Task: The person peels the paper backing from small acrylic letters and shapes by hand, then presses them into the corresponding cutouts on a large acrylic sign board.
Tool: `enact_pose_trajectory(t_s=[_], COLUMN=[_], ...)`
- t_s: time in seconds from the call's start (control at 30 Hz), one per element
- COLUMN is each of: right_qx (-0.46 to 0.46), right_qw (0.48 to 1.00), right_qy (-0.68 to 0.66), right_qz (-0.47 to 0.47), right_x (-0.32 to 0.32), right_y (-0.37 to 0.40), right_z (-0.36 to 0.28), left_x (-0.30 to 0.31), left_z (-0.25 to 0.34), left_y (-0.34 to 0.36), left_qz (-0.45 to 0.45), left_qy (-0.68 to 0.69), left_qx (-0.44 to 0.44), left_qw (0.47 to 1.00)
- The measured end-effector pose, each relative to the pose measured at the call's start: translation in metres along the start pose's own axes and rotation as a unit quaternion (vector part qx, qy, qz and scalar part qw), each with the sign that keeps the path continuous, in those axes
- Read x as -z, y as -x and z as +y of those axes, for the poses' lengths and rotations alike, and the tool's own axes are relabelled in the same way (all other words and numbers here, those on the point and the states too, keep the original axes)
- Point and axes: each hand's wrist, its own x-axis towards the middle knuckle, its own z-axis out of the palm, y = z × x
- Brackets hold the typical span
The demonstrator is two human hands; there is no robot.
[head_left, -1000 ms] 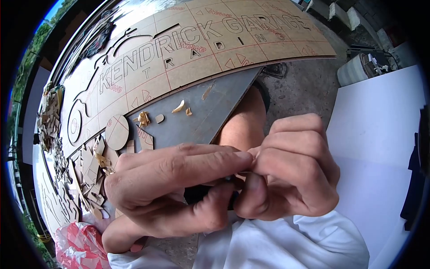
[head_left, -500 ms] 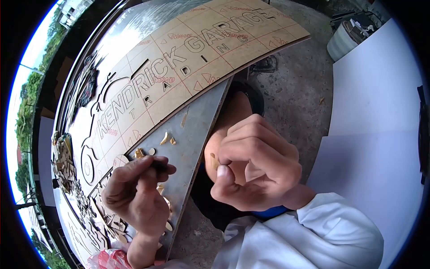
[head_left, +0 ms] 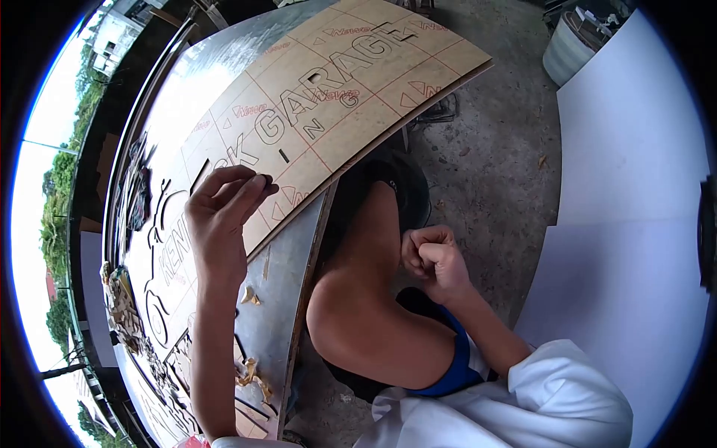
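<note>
My left hand (head_left: 220, 213) is raised over the large brown paper-covered sheet (head_left: 358, 142), which has letters cut into it. Thumb and fingers pinch a small dark piece (head_left: 269, 184); its exact shape is hard to make out. Near my bent knee, my right hand (head_left: 435, 261) is closed with its fingers curled in. Whatever it may hold is hidden. Torn bits of brown paper film (head_left: 255, 377) lie on the grey metal tabletop (head_left: 280, 299) below my left forearm.
Cut offcuts (head_left: 123, 310) are heaped at the table's far left. The sheet's right end juts past the tabletop edge. White panels (head_left: 620, 172) stand along the right, and a round container (head_left: 573, 48) sits at the back on the concrete floor.
My left hand has moved up over the lettered sheet with the dark piece. My right hand, which pinched a scrap of brown film, has drawn away and curled up. My view has shifted too.
</note>
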Motion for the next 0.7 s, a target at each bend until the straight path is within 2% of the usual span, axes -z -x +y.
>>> enact_pose_trajectory(t_s=[0.03,0.07,0.13,0.23,0.27,0.33,0.37,0.4,0.43,0.5,0.57,0.63,0.67,0.7], right_qx=[-0.016,-0.015,-0.057,-0.058,-0.06,-0.018,-0.021,-0.018,-0.016,-0.04,-0.064,-0.042,-0.043,0.007], right_qw=[0.999,0.999,0.981,0.969,0.969,0.972,0.972,0.965,0.954,0.956,0.957,0.924,0.924,0.878], right_qy=[-0.015,-0.016,-0.048,-0.023,-0.024,0.071,0.069,0.14,0.209,0.183,0.159,0.298,0.297,0.412], right_qz=[0.043,0.042,0.181,0.237,0.238,0.224,0.225,0.22,0.215,0.225,0.232,0.236,0.236,0.242], right_x=[0.007,0.01,0.014,0.03,0.037,0.055,0.062,0.069,0.074,0.084,0.095,0.105,0.106,0.1], right_y=[0.0,-0.002,-0.006,-0.01,-0.01,-0.01,-0.01,-0.011,-0.012,-0.015,-0.02,-0.026,-0.028,-0.03], right_z=[0.005,0.007,0.011,0.016,0.019,0.021,0.019,0.018,0.017,0.014,0.013,0.014,0.013,0.006], left_x=[-0.011,-0.019,-0.036,-0.059,-0.066,-0.072,-0.074,-0.076,-0.076,-0.077,-0.078,-0.077,-0.077,-0.078], left_z=[0.0,0.0,-0.005,-0.006,-0.005,-0.01,-0.014,-0.017,-0.02,-0.025,-0.024,-0.024,-0.024,-0.024], left_y=[-0.016,-0.034,-0.071,-0.113,-0.121,-0.138,-0.143,-0.144,-0.143,-0.14,-0.134,-0.131,-0.131,-0.132], left_qz=[0.0,-0.008,0.012,0.052,0.046,0.026,0.007,0.005,0.004,0.011,0.014,0.021,0.024,0.029], left_qy=[-0.024,-0.097,-0.187,-0.35,-0.389,-0.406,-0.422,-0.424,-0.429,-0.439,-0.445,-0.45,-0.446,-0.441], left_qx=[-0.01,-0.047,-0.107,-0.223,-0.259,-0.256,-0.256,-0.253,-0.286,-0.332,-0.318,-0.306,-0.302,-0.299], left_qw=[1.0,0.994,0.977,0.908,0.883,0.877,0.87,0.87,0.857,0.835,0.837,0.839,0.843,0.846])
